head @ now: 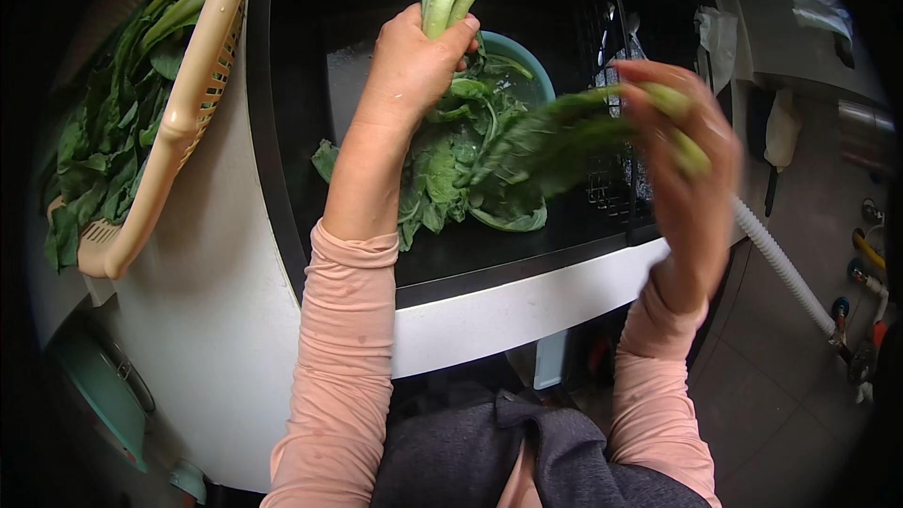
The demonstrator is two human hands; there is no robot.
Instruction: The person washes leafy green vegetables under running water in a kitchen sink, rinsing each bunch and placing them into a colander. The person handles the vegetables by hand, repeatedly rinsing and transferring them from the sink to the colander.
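Observation:
My left hand (416, 56) grips a cut stem bunch of leafy greens (444, 3), its pale ends pointing up. Over on the right, my right hand (695, 134), blurred by motion, holds a leafy stalk (564, 137) by its thick pale stem. The leaves of that stalk trail left across the sink. Below both hands, more leafy greens (451, 169) lie bunched in and over a teal basin (525, 60), which holds water. The basin stands in a black sink (522, 261); its left side is hidden by my left arm and the leaves.
A beige plastic basket (180, 120) full of leafy greens stands on the white countertop (204, 240) at left. A black wire rack (610, 190) with utensils is at the sink's right. A white corrugated hose (783, 264) and pipes run at far right. A teal tub (106, 395) sits low at left.

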